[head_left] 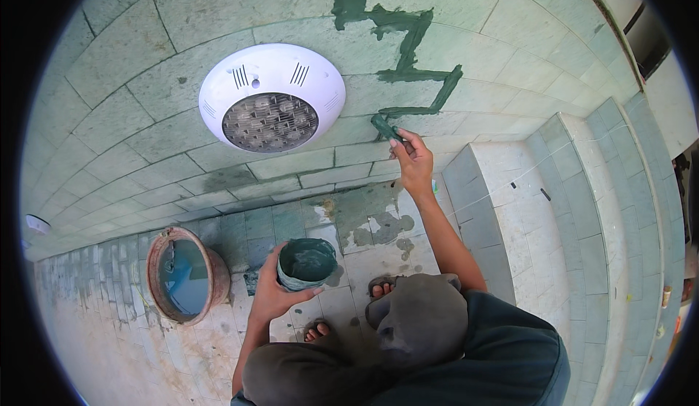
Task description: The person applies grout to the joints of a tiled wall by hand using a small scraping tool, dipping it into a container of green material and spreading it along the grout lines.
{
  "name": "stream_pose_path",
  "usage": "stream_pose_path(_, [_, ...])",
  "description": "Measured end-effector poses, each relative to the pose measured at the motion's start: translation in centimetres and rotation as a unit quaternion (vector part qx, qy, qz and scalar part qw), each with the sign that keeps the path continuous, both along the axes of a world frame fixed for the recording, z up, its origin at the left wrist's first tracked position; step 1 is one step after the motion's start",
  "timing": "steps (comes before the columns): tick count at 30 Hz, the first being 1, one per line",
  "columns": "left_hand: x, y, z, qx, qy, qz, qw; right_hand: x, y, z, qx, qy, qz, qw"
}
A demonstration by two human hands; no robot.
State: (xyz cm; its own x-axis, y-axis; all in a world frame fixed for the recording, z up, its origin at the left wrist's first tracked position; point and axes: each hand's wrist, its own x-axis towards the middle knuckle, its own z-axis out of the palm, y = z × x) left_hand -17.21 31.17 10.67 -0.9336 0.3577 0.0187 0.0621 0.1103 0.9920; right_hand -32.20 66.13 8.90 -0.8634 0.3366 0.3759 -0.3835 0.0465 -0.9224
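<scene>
Head view shows two containers: one pot point(293, 284) of dark green paste point(309, 262), gripped around its side by the left hand point(275, 294) with the thumb toward the front, and one bucket point(219, 281) of murky liquid point(182, 293) on the tiled floor point(375, 264), near its edge along the wall point(138, 56). Right of one large white lamp point(271, 99), the right hand point(413, 160), forearm stretched upward, pinches one green-smeared applicator point(383, 125) at the lower end of a zigzag green band point(412, 42).
</scene>
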Motion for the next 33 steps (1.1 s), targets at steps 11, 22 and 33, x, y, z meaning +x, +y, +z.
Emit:
stream_pose_path(11, [0.3,-0.4,-0.2,0.003,0.002,0.0,1.0,-0.1,3.3,1.7,0.145,-0.046,-0.19,0.97])
stream_pose_path(22, [0.1,-0.2,-0.4,0.007,-0.011,-0.012,1.0,0.2,1.2,4.0,0.191,0.016,-0.013,0.981])
stream_pose_path(33, [0.2,-0.2,-0.1,0.011,-0.014,-0.006,1.0,1.0,2.9,4.8,0.169,-0.055,-0.149,0.973])
